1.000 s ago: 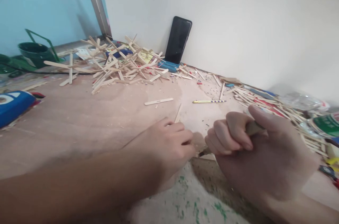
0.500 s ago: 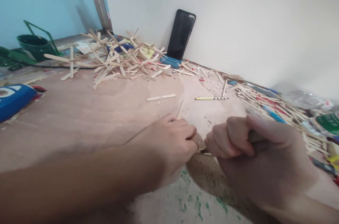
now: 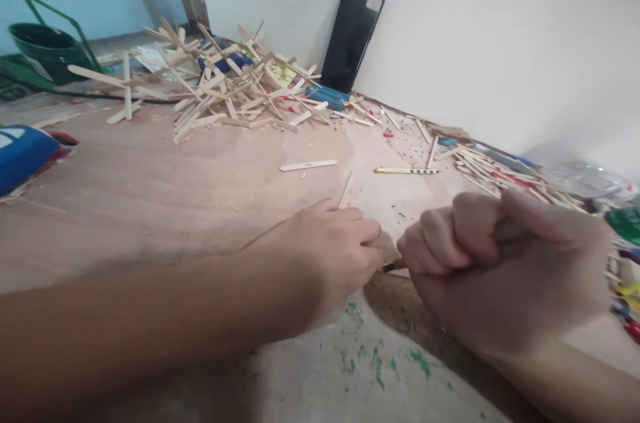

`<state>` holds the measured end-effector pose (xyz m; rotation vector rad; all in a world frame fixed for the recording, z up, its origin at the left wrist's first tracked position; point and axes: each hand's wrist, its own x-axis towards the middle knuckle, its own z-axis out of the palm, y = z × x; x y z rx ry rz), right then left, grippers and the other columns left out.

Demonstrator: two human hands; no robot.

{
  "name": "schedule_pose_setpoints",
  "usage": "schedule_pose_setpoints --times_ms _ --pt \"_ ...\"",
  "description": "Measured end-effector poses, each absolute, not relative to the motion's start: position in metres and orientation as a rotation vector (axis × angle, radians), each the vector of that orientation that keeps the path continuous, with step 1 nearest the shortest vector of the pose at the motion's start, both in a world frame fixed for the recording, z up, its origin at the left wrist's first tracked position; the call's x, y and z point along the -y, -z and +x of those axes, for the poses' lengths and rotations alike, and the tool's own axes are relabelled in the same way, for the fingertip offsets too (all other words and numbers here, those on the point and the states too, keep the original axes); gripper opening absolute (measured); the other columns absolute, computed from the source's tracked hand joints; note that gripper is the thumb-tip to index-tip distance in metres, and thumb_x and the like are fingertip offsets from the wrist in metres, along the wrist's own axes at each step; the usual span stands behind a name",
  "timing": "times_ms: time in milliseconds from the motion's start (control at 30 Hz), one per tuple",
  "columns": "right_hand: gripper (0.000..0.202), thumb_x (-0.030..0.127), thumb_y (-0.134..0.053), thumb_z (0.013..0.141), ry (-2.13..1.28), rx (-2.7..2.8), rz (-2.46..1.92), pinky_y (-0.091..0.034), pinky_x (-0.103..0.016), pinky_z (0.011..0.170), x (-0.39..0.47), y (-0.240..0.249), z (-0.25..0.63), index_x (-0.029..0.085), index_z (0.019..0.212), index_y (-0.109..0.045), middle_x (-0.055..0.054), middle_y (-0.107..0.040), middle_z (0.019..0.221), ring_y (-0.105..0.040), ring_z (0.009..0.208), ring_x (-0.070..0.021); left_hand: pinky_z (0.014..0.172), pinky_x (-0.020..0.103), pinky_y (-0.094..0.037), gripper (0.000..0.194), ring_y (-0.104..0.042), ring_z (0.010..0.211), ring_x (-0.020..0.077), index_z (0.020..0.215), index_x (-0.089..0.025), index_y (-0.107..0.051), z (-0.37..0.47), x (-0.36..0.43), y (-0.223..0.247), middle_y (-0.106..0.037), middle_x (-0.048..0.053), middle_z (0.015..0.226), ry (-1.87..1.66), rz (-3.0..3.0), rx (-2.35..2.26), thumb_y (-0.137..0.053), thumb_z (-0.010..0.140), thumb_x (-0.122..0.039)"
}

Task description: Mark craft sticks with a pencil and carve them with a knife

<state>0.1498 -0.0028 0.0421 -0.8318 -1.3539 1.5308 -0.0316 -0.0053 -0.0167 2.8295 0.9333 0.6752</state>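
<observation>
My left hand (image 3: 340, 246) is closed near the front edge of the table, pressing down on a wooden craft stick (image 3: 346, 190). Only the far end of that stick shows beyond the knuckles. Just right of it, my right hand (image 3: 465, 250) makes a fist around a tool with a narrow dark shaft (image 3: 393, 266). The fingers cover its handle, and its tip is hidden by my left hand. Farther in lie a slotted craft stick (image 3: 309, 165) and a yellow pencil with dark dots (image 3: 407, 171).
A heap of crossed craft sticks (image 3: 225, 86) fills the back left. A phone (image 3: 353, 36) leans on the wall above a blue block (image 3: 327, 97). More loose sticks (image 3: 490, 166) lie at right. At left are a green cup (image 3: 47, 50) and a blue object (image 3: 25, 156).
The view has shifted, so the table items appear higher. My right hand has moved slightly up and away from the left, showing more of the dark shaft. Both hands stay closed.
</observation>
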Motion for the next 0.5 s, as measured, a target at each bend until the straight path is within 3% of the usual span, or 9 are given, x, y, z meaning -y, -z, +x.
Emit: schedule_pose_setpoints --times_ms 133,300,367,500 --pt "0.076 0.064 -0.064 0.093 -1.503 1.430 -0.899 -0.029 -0.032 0.041 0.001 -0.045 0.145 0.018 0.047 -0.026 0.002 -0.016 0.042 -0.028 0.041 -0.0130 0.069 0.036 -0.035 0.014 -0.050 0.073 0.0193 0.074 -0.021 -0.056 -0.031 0.005 0.018 -0.054 0.001 0.076 -0.656 2.828 -0.950 -0.063 0.084 -0.014" --pt "0.073 0.059 -0.065 0.093 -1.454 1.436 -0.864 -0.026 -0.032 0.038 0.006 -0.041 0.145 0.018 0.047 -0.025 0.002 -0.016 0.041 -0.023 0.037 -0.0107 0.070 0.036 -0.036 0.009 -0.049 0.073 0.0191 0.075 -0.021 -0.061 -0.029 0.005 0.016 -0.057 0.002 0.076 -0.577 2.807 -0.981 -0.068 0.078 -0.016" --pt "0.073 0.060 -0.058 0.098 -1.412 1.469 -0.847 -0.029 -0.034 0.040 0.006 -0.039 0.146 0.018 0.046 -0.026 0.001 -0.019 0.040 -0.028 0.038 -0.0125 0.068 0.036 -0.036 0.009 -0.049 0.073 0.0191 0.074 -0.021 -0.061 -0.029 0.005 0.015 -0.056 0.002 0.075 -0.574 2.804 -0.982 -0.068 0.078 -0.015" --pt "0.069 0.061 -0.048 0.100 -1.334 1.581 -0.907 -0.026 -0.034 0.040 0.012 -0.038 0.145 0.021 0.050 -0.024 0.003 -0.014 0.043 -0.024 0.038 -0.0121 0.068 0.036 -0.036 0.008 -0.048 0.073 0.0195 0.076 -0.020 -0.063 -0.028 0.005 0.013 -0.055 0.002 0.076 -0.561 2.805 -1.000 -0.066 0.081 -0.015"
